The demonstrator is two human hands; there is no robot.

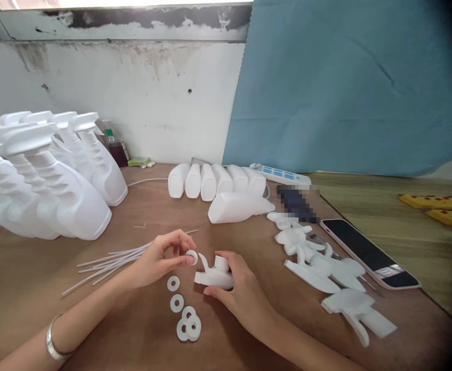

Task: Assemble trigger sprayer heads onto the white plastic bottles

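Between thumb and fingers, my left hand (163, 256) pinches a white ring washer (191, 256). Just right of it, my right hand (245, 293) grips a white trigger spray head (215, 275), its screw cap turned upward and its trigger pointing toward the washer. The washer and the spray head appear slightly apart. On the table below my hands lie several loose washers (177, 303), some overlapping. Thin white dip tubes (112, 268) lie in a bundle, partly behind my left forearm. More trigger spray heads (349, 268) are piled to the right.
Assembled white spray bottles (71, 190) stand at the left. Bare white bottles (222, 180) lie in a row at the back, with one lying bottle (237, 207) in front. A phone (368, 252) and a power strip (282, 175) are to the right. A dark bottle (117, 149) stands near the wall.
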